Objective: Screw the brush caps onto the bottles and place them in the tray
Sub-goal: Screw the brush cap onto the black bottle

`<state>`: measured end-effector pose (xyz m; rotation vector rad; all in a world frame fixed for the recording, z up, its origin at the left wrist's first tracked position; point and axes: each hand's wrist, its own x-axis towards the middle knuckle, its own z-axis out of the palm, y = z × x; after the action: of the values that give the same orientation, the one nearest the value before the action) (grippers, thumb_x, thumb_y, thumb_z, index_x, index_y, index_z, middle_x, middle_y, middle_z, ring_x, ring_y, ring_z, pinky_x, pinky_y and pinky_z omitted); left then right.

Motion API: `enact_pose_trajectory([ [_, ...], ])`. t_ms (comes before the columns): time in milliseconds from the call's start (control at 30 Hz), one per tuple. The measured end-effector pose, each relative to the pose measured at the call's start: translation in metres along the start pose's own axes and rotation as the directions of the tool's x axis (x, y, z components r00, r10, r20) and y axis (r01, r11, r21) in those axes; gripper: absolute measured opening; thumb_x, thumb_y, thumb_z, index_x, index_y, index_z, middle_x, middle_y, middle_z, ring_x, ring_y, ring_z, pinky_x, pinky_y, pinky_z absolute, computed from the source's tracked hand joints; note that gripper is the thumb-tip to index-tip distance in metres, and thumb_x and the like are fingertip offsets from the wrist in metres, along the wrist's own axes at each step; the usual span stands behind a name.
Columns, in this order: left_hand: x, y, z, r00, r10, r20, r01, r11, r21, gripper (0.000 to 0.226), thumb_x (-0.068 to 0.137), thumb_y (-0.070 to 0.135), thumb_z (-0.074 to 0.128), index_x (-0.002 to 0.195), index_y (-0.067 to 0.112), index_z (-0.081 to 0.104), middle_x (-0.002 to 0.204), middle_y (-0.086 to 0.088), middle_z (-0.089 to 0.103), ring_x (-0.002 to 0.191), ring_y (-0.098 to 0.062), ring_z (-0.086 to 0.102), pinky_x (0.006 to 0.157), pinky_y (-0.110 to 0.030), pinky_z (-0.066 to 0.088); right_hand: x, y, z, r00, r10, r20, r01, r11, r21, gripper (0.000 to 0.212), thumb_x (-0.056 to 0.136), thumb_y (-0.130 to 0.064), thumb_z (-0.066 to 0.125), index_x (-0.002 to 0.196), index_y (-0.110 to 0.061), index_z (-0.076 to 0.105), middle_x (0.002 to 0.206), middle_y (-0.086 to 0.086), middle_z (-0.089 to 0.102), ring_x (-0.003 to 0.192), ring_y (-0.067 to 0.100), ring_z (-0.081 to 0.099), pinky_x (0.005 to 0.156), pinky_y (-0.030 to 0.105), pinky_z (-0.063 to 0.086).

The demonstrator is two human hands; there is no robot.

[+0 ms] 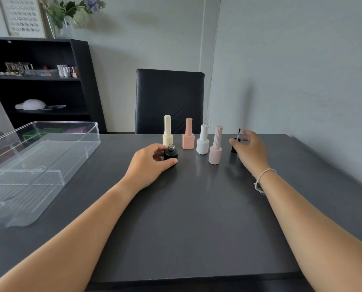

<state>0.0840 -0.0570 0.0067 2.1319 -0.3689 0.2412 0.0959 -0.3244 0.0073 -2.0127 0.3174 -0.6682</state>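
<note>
A black bottle [170, 155] with an open threaded neck stands on the dark table; my left hand [149, 165] grips it with thumb and fingers curled round its body. Its black brush cap [236, 144] stands upside down to the right, brush tip pointing up. My right hand [252, 150] hovers at the cap with fingers spread, the thumb at its side and not closed round it. Between my hands stand capped bottles: cream [167, 133], peach [188, 138], white [203, 142] and mauve [215, 148]. The clear plastic tray [91, 142] lies at the left with no bottles in it.
A black chair [169, 98] stands behind the table's far edge. A dark shelf unit [83, 81] with small items and a vase is at the back left. The dark tabletop [197, 218] stretches toward me between my forearms.
</note>
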Motion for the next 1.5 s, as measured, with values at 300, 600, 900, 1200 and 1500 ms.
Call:
enact_pose_trajectory([
  [300, -0.003, 0.002, -0.001, 0.998, 0.056, 0.001, -0.056, 0.998, -0.016, 0.031, 0.075, 0.03, 0.073, 0.1, 0.031, 0.056, 0.095, 0.014, 0.06, 0.085, -0.002, 0.057, 0.068, -0.008, 0.039, 0.005, 0.001, 0.006, 0.999, 0.035, 0.029, -0.03, 0.986, -0.166, 0.028, 0.085, -0.026, 0.056, 0.111, -0.015, 0.06, 0.111, 0.005, 0.066, 0.097, 0.026, 0.059, 0.074, 0.029, 0.04],
  [600, -0.009, 0.005, -0.003, 0.99, 0.136, -0.032, -0.137, 0.99, -0.015, 0.03, 0.075, 0.031, 0.073, 0.098, 0.036, 0.054, 0.093, 0.019, 0.058, 0.084, -0.006, 0.058, 0.067, -0.008, 0.042, -0.011, -0.02, -0.005, 0.991, -0.096, -0.094, 0.104, 0.991, 0.082, 0.007, 0.089, -0.024, 0.052, 0.09, -0.018, 0.049, 0.076, -0.004, 0.057, 0.065, 0.009, 0.051, 0.054, 0.006, 0.035],
  [900, -0.013, 0.008, -0.005, 0.981, 0.182, -0.071, -0.184, 0.983, -0.025, 0.03, 0.074, 0.027, 0.074, 0.098, 0.029, 0.056, 0.092, 0.015, 0.054, 0.081, 0.011, 0.05, 0.066, 0.0, 0.039, -0.048, -0.065, -0.012, 0.929, -0.37, -0.024, 0.345, 0.837, 0.424, 0.021, 0.095, -0.021, 0.043, 0.103, -0.025, 0.062, 0.064, -0.031, 0.055, 0.057, -0.006, 0.046, 0.057, 0.008, 0.034],
  [1200, -0.012, 0.006, -0.004, 0.975, 0.199, -0.101, -0.202, 0.979, -0.013, 0.032, 0.072, 0.025, 0.076, 0.096, 0.027, 0.057, 0.098, 0.006, 0.057, 0.085, -0.003, 0.051, 0.067, -0.003, 0.04, -0.065, -0.068, 0.0, 0.827, -0.465, 0.317, 0.323, 0.854, 0.409, 0.029, 0.093, -0.007, 0.045, 0.094, -0.028, 0.066, 0.065, -0.01, 0.053, 0.047, 0.0, 0.039, 0.052, 0.013, 0.035],
  [1500, -0.013, 0.005, -0.003, 0.975, 0.199, -0.095, -0.2, 0.98, -0.005, 0.032, 0.071, 0.026, 0.076, 0.095, 0.029, 0.056, 0.1, 0.005, 0.056, 0.087, 0.001, 0.05, 0.067, -0.006, 0.041, -0.067, -0.064, 0.008, 0.807, -0.461, 0.37, 0.324, 0.868, 0.376, 0.017, 0.088, -0.007, 0.053, 0.081, -0.022, 0.053, 0.068, -0.02, 0.057, 0.053, -0.007, 0.051, 0.054, 0.007, 0.034],
])
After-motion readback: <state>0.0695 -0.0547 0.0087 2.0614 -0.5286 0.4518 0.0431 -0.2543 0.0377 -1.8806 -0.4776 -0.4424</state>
